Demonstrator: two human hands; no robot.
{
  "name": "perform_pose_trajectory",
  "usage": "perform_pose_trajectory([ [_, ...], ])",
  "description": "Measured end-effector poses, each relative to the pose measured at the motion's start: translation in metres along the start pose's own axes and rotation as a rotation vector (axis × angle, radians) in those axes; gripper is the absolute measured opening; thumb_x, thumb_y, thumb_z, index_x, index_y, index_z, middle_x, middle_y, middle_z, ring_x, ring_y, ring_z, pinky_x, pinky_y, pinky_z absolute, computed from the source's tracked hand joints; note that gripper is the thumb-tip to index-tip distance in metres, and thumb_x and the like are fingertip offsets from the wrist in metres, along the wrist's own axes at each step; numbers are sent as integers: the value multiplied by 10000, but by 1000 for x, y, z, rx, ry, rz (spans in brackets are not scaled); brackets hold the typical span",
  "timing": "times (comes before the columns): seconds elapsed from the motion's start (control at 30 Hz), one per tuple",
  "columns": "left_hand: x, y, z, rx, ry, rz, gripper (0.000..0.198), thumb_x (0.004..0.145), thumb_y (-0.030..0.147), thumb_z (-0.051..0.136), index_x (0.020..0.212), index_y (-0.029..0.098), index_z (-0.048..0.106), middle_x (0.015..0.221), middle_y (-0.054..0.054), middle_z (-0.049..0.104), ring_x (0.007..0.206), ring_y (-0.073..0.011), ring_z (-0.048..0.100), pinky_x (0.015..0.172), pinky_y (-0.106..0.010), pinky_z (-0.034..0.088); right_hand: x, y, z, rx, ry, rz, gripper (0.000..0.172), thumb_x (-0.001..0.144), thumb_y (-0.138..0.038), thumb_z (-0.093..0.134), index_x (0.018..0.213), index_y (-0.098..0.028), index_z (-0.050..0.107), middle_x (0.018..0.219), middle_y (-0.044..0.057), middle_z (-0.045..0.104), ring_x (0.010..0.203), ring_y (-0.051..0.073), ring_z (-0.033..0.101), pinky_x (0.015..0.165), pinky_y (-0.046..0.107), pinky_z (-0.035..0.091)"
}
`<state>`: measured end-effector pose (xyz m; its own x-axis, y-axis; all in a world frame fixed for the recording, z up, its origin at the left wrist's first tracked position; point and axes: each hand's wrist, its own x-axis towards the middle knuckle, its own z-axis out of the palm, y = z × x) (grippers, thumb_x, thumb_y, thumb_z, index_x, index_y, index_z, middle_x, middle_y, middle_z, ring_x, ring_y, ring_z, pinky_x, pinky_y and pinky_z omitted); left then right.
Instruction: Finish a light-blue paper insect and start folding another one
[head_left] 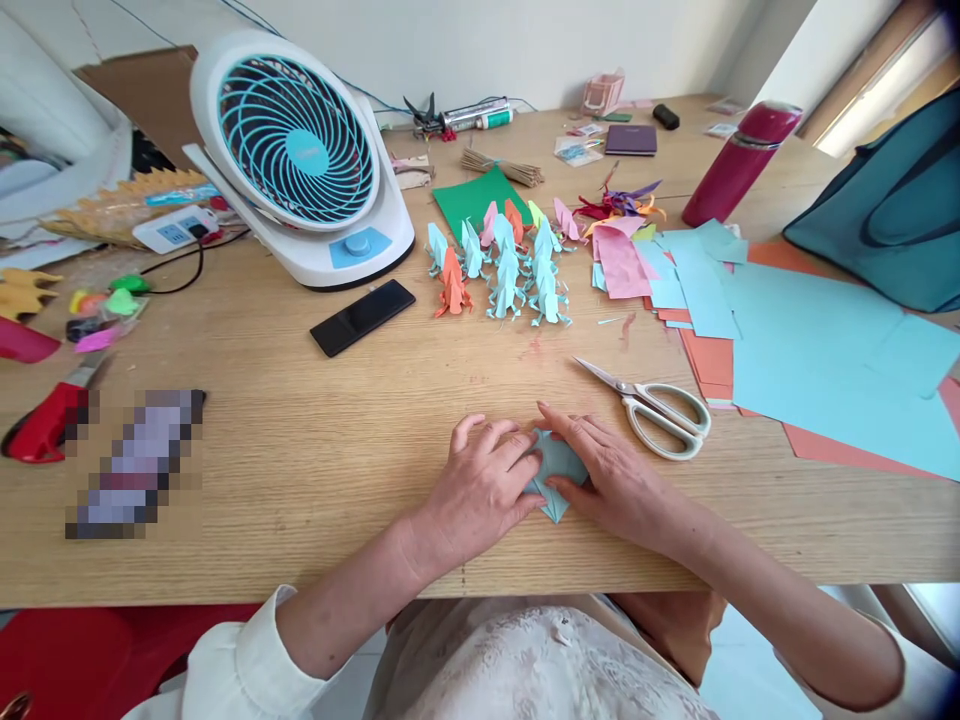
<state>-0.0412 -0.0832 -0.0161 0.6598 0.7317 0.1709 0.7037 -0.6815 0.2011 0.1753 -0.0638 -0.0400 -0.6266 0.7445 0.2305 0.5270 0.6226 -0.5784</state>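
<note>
A small piece of folded light blue paper (562, 462) lies on the table near its front edge, between my hands. My left hand (487, 485) rests on its left side, fingers bent, with the fingertips pressing the folds. From the right, my right hand (619, 480) holds the paper with the thumb at its lower part and the fingers over its upper edge. Part of the paper is hidden under the fingers. Scissors with pale handles (664, 420) lie just beyond my right hand. Farther back stand several folded paper figures (506, 280), mostly light blue, some orange and pink.
Light blue paper sheets (817, 340) are piled over orange ones at the right. A maroon flask (739, 165) and a teal bag (885, 210) stand behind them. At the left are a white fan (352, 245), a black phone (364, 317) and a red-handled cutter (49, 425).
</note>
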Motion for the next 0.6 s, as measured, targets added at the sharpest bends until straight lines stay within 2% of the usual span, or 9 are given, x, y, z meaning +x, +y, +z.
perform_pose_trajectory([
  [0.2, 0, 0, 2, 28, -4, -13, 313, 899, 411, 622, 1126, 199, 585, 1273, -69, 634, 1261, -272, 468, 1072, -550, 257, 0, -6, -1, -128, -41, -53, 720, 961, -229, 493, 1562, -166, 102, 1293, 161, 585, 1161, 301, 548, 987, 539, 462],
  [0.4, 2, 1, -1, 32, -15, -10, 307, 897, 400, 630, 1126, 200, 591, 1283, -58, 630, 1255, -258, 478, 1076, -536, 251, -1, -9, 0, -179, -33, -76, 735, 978, -246, 480, 1565, -153, 48, 1309, 152, 584, 1155, 305, 537, 969, 501, 472],
  [0.6, 2, 1, -4, 49, -36, -11, 300, 885, 392, 644, 1114, 199, 620, 1241, -78, 626, 1227, -275, 480, 1072, -535, 248, 2, -14, -3, -164, -26, -49, 628, 994, -221, 426, 1543, -133, 134, 1160, 139, 660, 1082, 298, 577, 919, 491, 480],
])
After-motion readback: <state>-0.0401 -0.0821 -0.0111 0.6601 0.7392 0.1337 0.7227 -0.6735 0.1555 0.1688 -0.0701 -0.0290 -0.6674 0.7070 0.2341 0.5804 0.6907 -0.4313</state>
